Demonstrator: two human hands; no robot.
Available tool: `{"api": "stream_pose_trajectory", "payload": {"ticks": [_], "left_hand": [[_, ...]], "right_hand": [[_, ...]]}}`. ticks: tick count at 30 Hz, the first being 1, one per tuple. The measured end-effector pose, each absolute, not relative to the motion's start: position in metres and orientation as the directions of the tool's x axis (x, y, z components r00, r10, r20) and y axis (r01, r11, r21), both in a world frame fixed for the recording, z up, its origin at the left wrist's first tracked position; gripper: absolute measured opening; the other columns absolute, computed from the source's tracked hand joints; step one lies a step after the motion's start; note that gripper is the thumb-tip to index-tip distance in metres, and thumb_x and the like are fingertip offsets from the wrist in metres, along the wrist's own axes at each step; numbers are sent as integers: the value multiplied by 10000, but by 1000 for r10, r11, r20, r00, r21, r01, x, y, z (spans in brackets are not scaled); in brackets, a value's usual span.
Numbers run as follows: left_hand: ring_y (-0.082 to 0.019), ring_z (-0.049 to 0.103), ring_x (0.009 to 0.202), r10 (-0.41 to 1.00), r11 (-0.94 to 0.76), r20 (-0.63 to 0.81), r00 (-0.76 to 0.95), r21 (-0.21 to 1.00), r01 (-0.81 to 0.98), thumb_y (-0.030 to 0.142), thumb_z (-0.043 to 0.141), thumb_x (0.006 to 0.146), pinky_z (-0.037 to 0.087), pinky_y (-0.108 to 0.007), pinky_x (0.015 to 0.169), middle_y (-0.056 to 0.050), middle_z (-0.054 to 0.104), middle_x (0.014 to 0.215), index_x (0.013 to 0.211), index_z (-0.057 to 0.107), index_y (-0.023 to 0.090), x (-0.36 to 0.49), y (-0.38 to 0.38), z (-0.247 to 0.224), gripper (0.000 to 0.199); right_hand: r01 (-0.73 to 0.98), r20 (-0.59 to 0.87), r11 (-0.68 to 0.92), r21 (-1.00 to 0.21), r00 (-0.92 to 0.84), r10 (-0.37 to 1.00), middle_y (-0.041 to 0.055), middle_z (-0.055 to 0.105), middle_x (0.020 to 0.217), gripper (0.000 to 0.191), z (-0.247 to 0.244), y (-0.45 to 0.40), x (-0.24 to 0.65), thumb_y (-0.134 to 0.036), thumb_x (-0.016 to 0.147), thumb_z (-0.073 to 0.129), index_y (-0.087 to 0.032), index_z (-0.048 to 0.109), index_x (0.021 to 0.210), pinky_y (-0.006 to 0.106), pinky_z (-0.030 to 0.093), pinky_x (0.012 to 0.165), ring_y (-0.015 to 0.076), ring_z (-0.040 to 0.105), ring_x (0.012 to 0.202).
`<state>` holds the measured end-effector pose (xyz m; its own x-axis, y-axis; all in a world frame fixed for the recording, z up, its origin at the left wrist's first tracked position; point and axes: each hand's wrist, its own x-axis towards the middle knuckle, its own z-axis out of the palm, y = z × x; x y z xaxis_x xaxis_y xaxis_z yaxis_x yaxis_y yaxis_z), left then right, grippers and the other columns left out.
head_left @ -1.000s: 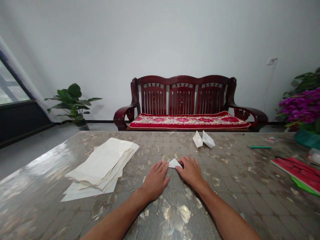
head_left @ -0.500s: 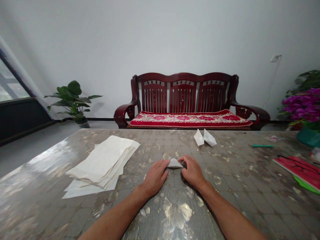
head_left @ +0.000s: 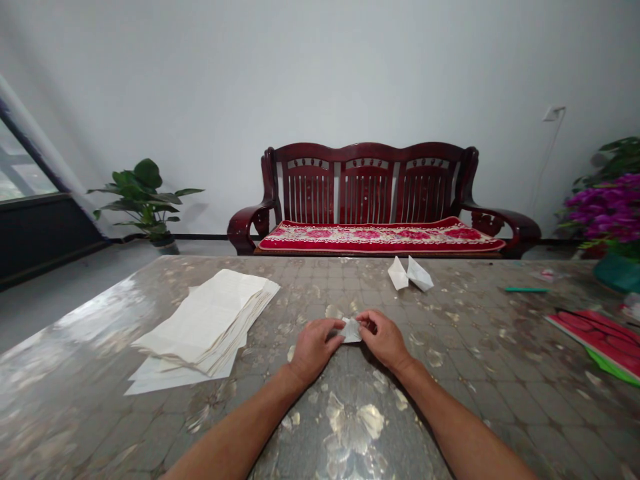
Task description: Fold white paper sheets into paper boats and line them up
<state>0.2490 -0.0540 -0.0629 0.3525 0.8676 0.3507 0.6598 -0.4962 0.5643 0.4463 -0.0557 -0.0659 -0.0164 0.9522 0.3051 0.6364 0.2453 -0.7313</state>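
Note:
A small folded piece of white paper (head_left: 351,331) is held between my two hands, just above or on the middle of the table (head_left: 350,427). My left hand (head_left: 316,345) pinches its left end between thumb and fingers. At the right end, the thumb and curled fingers of my right hand (head_left: 384,339) grip it. The fingertips cover both ends of the paper. Beyond my right hand stand two folded paper boats (head_left: 399,274), side by side and made of the same pale paper.
To the left lies a stack of white paper sheets (head_left: 200,320). A green pen (head_left: 527,290), a red book (head_left: 597,340) with eyeglasses (head_left: 595,325) on it, and a pot of purple flowers (head_left: 607,207) are on the right. A wooden bench (head_left: 367,153) stands behind the table.
The folded paper has gone from a flat triangle lying between my hands to a more crumpled, opened-out shape. Both hands have closed in on its ends.

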Motion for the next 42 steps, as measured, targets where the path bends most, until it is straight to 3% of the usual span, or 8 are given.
{"api": "stream_pose_trajectory", "payload": {"ticks": [9,20,29,42], "left_hand": [[-206,667,932,831,-547,420,364,503,669,166,589,872,486,-383,879,10,748,944,1064,678,256,252,-54,-64,230],[-213,653,919,826,-548,425,369,457,700,326,686,851,446,-326,845,-3,736,932,953,721,260,256,-51,-64,126],[-198,635,876,814,-561,436,383,421,713,318,625,897,415,-304,824,-8,726,869,889,730,262,257,-50,-62,119],[-195,618,854,737,-623,517,437,267,735,294,602,918,388,-313,784,-15,713,844,875,702,245,257,-50,-59,119]], "right_hand": [[659,356,304,-687,-60,933,-16,569,786,291,-63,-60,445,-142,694,540,-219,696,927,232,415,665,137,544,704],[688,362,320,-652,-89,928,-7,580,770,166,-61,-61,443,-176,743,615,-241,733,841,231,388,639,136,547,698],[690,384,326,-646,-76,920,-10,591,780,162,-66,-60,444,-173,741,625,-243,732,840,234,412,669,139,563,716],[659,368,338,-672,-99,925,5,627,778,137,-65,-59,444,-271,838,630,-266,767,835,246,430,686,155,607,758]]}}
